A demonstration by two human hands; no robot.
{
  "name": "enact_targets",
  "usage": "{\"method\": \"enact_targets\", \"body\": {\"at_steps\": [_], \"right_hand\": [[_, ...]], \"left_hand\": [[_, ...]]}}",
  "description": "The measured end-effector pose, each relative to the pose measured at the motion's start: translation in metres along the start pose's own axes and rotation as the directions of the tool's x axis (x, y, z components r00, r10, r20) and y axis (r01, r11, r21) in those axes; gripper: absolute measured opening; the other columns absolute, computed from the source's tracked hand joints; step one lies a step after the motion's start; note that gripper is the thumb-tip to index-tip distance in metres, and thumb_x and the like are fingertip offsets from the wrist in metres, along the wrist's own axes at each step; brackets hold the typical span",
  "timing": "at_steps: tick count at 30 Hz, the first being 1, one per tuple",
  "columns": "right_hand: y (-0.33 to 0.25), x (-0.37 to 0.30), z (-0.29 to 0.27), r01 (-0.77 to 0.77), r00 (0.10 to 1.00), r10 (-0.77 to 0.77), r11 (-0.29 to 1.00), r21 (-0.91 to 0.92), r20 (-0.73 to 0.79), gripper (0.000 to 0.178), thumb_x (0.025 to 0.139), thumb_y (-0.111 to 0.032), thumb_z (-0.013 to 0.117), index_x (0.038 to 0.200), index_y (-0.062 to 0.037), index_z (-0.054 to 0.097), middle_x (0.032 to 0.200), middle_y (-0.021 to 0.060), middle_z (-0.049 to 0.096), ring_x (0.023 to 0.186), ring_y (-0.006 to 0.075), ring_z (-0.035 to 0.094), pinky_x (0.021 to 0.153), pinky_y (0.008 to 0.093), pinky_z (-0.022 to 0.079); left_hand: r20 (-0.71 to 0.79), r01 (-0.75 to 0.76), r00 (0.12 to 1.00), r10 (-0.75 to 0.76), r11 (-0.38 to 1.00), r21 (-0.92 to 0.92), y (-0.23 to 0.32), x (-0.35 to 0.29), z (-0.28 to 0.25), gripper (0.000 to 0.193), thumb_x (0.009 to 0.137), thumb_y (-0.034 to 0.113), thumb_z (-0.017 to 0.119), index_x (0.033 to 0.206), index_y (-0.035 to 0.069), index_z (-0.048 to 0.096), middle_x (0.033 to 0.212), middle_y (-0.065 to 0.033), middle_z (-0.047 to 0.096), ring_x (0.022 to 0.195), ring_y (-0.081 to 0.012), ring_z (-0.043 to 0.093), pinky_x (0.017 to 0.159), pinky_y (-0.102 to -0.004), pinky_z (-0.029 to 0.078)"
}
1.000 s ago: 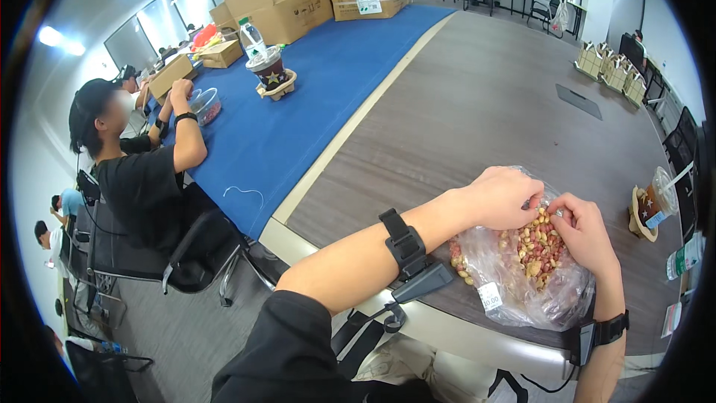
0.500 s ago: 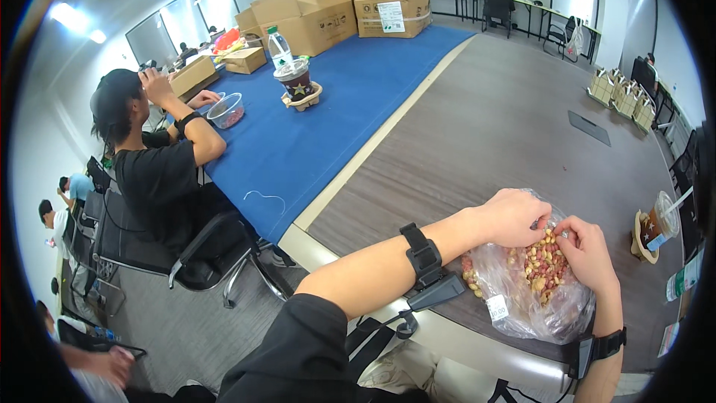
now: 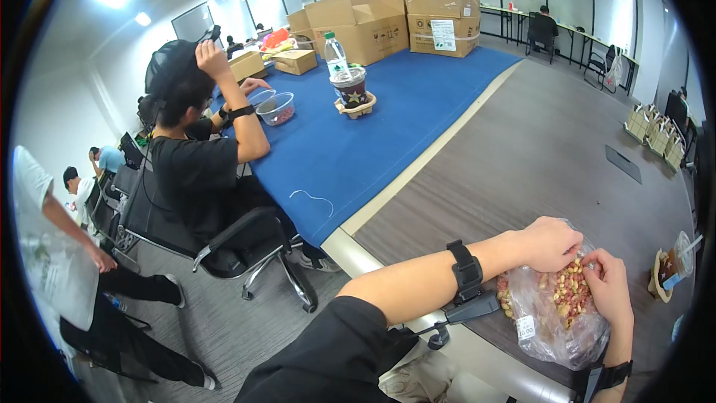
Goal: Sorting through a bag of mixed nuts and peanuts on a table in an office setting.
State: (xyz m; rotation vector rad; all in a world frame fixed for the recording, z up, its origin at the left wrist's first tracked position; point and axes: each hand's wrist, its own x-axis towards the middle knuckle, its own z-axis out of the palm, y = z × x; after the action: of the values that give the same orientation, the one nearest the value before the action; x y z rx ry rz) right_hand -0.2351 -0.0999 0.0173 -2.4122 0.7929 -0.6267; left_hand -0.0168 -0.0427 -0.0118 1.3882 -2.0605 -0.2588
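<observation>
Bag [image 3: 552, 321] lower in view, partly hidden

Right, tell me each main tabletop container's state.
Clear plastic bag of reddish nuts: lying, crumpled.
Tall clear plastic bottle: green cap on.
Round clear plastic bowl: uncovered.
Far brown star-printed cup: lidded, upright.
Near brown cup: lidded, straw in.
Large brown cardboard box, left: flap raised.

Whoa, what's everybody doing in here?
A person has their left-hand grip and right-hand grip at the far edge of a clear plastic bag, fingers curled; the exact pinch is too small to see. Inside are what look like red and tan peanuts. The bag lies on a gray wood-grain table. At the blue-covered table, another person has one hand raised to a black cap.
</observation>
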Motion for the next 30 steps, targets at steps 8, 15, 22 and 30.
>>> {"method": "enact_targets", "body": {"at_steps": [8,15,22,30], "right_hand": [[0.004,0.0,-0.001,-0.037,0.999,0.037,0.999,0.008,0.014,0.007,0.08,-0.001,0.065,0.088,-0.0002,0.064,0.055,0.0051,0.043,0.05,0.014,0.039,0.052,0.0344,0.031],[0.001,0.0,0.0,-0.022,1.0,0.022,1.0,0.014,0.013,0.007,0.08,0.0,0.065,0.088,-0.0001,0.065,0.055,0.0039,0.042,0.051,0.0131,0.039,0.052,0.0338,0.031],[0.005,0.0,0.002,-0.018,1.0,0.018,1.0,-0.008,-0.001,0.008,0.08,0.001,0.065,0.088,0.0002,0.064,0.056,0.0039,0.041,0.052,0.0127,0.039,0.052,0.0339,0.031],[0.002,-0.001,0.002,0.006,1.0,-0.006,1.0,-0.006,-0.013,0.007,0.08,0.002,0.064,0.086,0.0003,0.062,0.058,0.004,0.041,0.055,0.0124,0.039,0.053,0.0335,0.031]], "left_hand": [[0.036,0.04,0.999,-0.038,0.998,-0.053,0.004,0.002,-0.003,0.012,0.081,0.019,0.066,0.086,0.008,0.067,0.08,-0.0146,0.069,0.085,-0.0369,0.068,0.077,-0.0487,0.052],[0.045,0.018,0.999,-0.015,0.998,-0.066,0.005,0.0,-0.007,0.013,0.073,0.018,0.069,0.08,0.007,0.067,0.074,-0.0119,0.069,0.079,-0.0343,0.069,0.074,-0.0465,0.053],[0.021,0.028,0.999,-0.027,0.997,-0.073,0.002,0.001,-0.005,0.012,0.073,0.018,0.07,0.076,0.007,0.068,0.073,-0.0113,0.069,0.078,-0.0336,0.07,0.071,-0.0449,0.053],[-0.007,0.009,1.0,-0.009,0.998,-0.057,0.0,0.003,0.002,0.011,0.077,0.018,0.066,0.077,0.007,0.068,0.073,-0.0126,0.07,0.077,-0.0356,0.069,0.072,-0.0472,0.053]]}}
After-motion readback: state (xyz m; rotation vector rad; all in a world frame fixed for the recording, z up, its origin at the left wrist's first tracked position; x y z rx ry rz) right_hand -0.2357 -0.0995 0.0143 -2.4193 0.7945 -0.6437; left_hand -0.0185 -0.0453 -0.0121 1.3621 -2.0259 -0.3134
